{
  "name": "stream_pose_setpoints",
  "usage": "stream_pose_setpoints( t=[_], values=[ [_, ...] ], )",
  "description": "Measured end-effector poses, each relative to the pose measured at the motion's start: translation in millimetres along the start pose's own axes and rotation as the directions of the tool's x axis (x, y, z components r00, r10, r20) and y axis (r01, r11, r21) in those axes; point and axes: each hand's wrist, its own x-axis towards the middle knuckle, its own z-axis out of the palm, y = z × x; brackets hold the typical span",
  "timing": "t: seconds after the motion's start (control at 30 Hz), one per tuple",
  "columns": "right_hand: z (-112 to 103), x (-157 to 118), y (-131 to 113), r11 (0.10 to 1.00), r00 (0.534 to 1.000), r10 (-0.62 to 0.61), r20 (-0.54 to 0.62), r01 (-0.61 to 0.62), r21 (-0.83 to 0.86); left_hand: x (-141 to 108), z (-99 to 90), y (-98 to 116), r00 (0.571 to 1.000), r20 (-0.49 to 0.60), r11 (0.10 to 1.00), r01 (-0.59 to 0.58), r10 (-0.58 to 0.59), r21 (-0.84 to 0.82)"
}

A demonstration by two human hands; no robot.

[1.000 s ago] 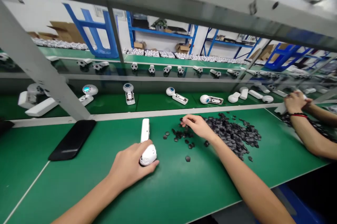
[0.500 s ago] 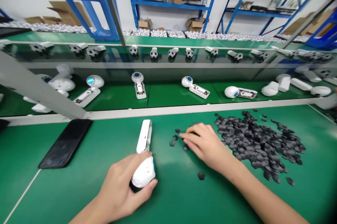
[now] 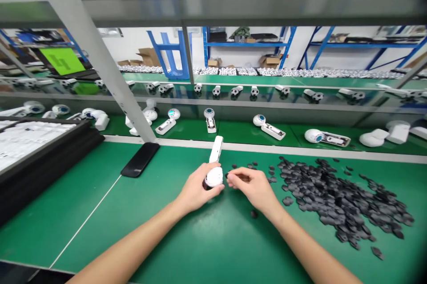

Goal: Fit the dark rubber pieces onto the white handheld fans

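Observation:
My left hand (image 3: 199, 187) is wrapped round the rounded head of a white device (image 3: 214, 177), whose long flat arm points away from me over the green table. Just right of that head, my right hand (image 3: 251, 185) pinches a small black piece (image 3: 227, 176) between thumb and fingertips. The piece and the device look slightly apart. Several loose black pieces lie beyond and beside my right hand, and one black piece (image 3: 254, 214) lies below it. A large pile of black pieces (image 3: 336, 195) spreads to the right.
A black phone (image 3: 140, 160) lies left of my hands on the green table (image 3: 110, 226). At the far left stands a black tray (image 3: 50, 164) with white contents. A slanted grey post (image 3: 110, 75) and metal rail (image 3: 300, 151) border the belt behind, where more white devices lie.
My right hand has come away from the loose pieces to the device's head, now with a black piece in its fingers. My left hand keeps its hold. The view has shifted left and back.

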Motion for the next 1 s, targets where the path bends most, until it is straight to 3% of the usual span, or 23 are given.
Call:
stream_pose_setpoints(
  t=[0.1,0.33,0.47,0.6,0.8,1.0],
  values=[
    [8.8,-7.4,-9.3,0.957,0.989,0.141,0.037,-0.146,0.252,5.4,8.1,3.1,0.999,0.003,0.994,-0.048,0.048,-0.094],
    [17.7,-9.9,-10.5,0.954,0.977,0.194,0.086,-0.209,0.216,-4.4,10.5,1.1,0.992,0.035,0.975,-0.109,0.118,-0.192],
    [22.3,-10.3,-6.6,0.979,0.982,0.187,0.004,-0.187,0.082,-4.8,6.4,5.4,0.989,0.076,0.965,-0.108,0.13,-0.238],
    [27.5,-7.7,-2.4,0.981,0.983,0.167,-0.069,-0.173,-0.085,-3.7,3.1,8.1,0.996,0.083,0.972,-0.007,0.027,-0.234],
    [28.2,-8.2,4.7,0.966,0.987,0.15,-0.061,-0.16,-0.201,-6.3,2.6,6.0,0.993,0.115,0.976,-0.015,0.041,-0.217],
    [27.0,-12.6,3.7,0.96,1.0,0.03,-0.005,-0.03,-0.277,-3.0,2.0,6.8,0.99,0.134,0.964,-0.004,0.041,-0.266]
  ],
)
